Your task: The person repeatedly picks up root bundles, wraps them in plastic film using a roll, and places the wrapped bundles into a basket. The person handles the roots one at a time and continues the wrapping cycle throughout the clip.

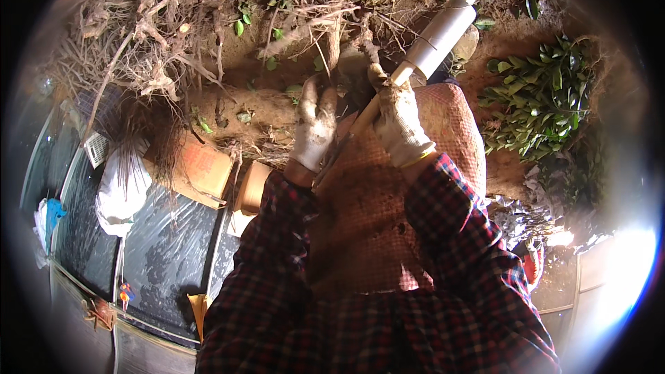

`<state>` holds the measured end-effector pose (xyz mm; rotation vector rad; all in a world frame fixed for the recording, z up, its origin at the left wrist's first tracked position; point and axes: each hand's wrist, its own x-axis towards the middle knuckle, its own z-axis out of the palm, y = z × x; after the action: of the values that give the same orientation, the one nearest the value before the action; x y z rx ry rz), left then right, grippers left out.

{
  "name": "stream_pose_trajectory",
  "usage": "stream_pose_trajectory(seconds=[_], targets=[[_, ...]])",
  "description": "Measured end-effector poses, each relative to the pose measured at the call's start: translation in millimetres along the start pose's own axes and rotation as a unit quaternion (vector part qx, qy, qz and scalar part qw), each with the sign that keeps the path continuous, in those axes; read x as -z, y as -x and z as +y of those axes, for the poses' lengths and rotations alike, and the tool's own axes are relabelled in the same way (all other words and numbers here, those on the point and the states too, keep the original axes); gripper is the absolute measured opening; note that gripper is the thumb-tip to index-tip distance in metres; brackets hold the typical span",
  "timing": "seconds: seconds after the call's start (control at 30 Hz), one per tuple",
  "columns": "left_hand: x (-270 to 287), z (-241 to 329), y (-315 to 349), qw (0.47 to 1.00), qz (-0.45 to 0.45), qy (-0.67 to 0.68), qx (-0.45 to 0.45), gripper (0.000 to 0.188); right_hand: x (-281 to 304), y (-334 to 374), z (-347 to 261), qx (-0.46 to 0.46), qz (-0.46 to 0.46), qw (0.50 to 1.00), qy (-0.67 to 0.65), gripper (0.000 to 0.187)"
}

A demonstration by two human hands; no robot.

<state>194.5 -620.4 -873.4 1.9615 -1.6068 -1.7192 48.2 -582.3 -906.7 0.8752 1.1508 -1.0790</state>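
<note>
My left hand (pixel 316 125), in a soiled white glove, has its fingers drawn together at the lower end of a brown stem (pixel 334 48) with thin roots at its top. My right hand (pixel 403 121), gloved the same way, is closed around a slim wooden stick (pixel 367 116). One end of the stick meets a pale metallic cylinder (pixel 438 38) at the upper right; a thin dark length runs down from the other end toward my left wrist. Another short stem (pixel 368 45) stands just above my right thumb. A stained red-checked cloth (pixel 374 215) covers my lap.
Tangled rooted cuttings (pixel 149 34) are heaped at the far left. Leafy green branches (pixel 540 93) lie at the right. Cardboard boxes (pixel 201 170) and a white bag (pixel 122 190) sit at the left by dark panels (pixel 166 256). Glare fills the lower right.
</note>
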Motion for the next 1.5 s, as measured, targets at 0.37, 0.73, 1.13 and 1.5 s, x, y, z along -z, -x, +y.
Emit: stream_pose_trajectory(seconds=[0.37, 0.73, 1.13, 1.5], targets=[[15.9, -4.1, -13.2, 0.986, 0.085, 0.077, 0.122, 0.021, -9.6, 2.6, 1.8, 0.022, 0.049, 0.997, 0.059, 0.023], [5.5, 12.0, -14.9, 0.975, 0.106, 0.118, 0.153, 0.018, -23.5, 10.7, -3.3, 0.052, 0.069, 0.996, 0.029, 0.023], [-14.2, 28.1, 8.3, 0.999, -0.004, 0.024, 0.029, 0.023, -21.9, 16.3, -4.1, 0.094, 0.052, 0.992, 0.070, 0.022], [-9.3, 43.2, 13.5, 0.993, -0.092, 0.014, -0.070, 0.061, -13.6, 17.8, -3.5, 0.124, -0.007, 0.980, 0.155, 0.018]])
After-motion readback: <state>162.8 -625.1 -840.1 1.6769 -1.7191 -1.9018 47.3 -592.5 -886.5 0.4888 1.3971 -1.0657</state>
